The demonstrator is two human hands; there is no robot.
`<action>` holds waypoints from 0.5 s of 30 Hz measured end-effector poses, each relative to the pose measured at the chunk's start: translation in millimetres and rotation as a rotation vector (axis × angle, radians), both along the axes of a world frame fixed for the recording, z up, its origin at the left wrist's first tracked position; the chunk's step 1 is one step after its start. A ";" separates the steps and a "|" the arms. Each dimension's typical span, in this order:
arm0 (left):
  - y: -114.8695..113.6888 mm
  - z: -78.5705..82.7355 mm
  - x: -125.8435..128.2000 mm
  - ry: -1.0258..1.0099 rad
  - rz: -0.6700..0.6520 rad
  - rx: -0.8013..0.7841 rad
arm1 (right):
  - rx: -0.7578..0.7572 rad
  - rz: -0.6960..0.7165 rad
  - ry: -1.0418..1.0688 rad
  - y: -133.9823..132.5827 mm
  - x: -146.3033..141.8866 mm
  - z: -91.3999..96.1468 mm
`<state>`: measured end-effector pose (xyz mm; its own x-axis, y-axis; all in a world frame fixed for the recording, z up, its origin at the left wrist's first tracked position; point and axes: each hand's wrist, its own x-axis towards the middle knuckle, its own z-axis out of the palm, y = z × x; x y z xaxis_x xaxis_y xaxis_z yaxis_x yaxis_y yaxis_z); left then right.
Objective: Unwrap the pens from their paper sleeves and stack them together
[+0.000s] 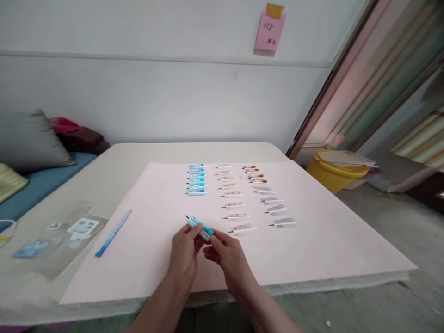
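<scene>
Both hands meet over the near middle of a pale pink sheet (312, 240) on a low table. My left hand (183, 252) and my right hand (225, 254) together pinch a short light-blue pen (199, 226) whose dark tip points up and left. Beyond them lie three columns of similar short pens: a blue column (196, 179) on the left, a pinkish column (231, 196) in the middle, and a brown-to-grey column (268, 194) on the right.
A long blue pen-like stick (113, 232) lies on the sheet's left part. Clear plastic packets and labels (69, 231) sit on the table's left edge. A grey cushion (29, 141) is at far left, a yellow bin (335, 173) at right, and a pink note (269, 31) on the wall.
</scene>
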<state>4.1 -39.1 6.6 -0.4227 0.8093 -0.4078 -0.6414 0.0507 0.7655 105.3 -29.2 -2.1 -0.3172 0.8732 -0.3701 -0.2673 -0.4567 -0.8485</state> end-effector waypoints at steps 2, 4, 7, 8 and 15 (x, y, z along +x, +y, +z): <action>-0.1 -1.3 2.6 0.005 -0.001 -0.007 | 0.004 -0.009 0.031 -0.5 -1.9 0.8; -0.5 -2.2 5.8 0.019 -0.011 -0.021 | -0.010 -0.063 0.046 -0.6 -2.7 1.4; -0.8 -2.7 10.2 0.039 -0.016 -0.030 | -0.042 -0.129 0.060 -0.9 -4.0 1.9; -0.8 -2.9 11.4 0.045 -0.012 -0.030 | -0.046 -0.136 0.068 -1.1 -4.7 2.0; 1.3 -5.0 14.1 0.127 0.031 -0.006 | -0.021 -0.167 0.080 1.1 -10.6 0.9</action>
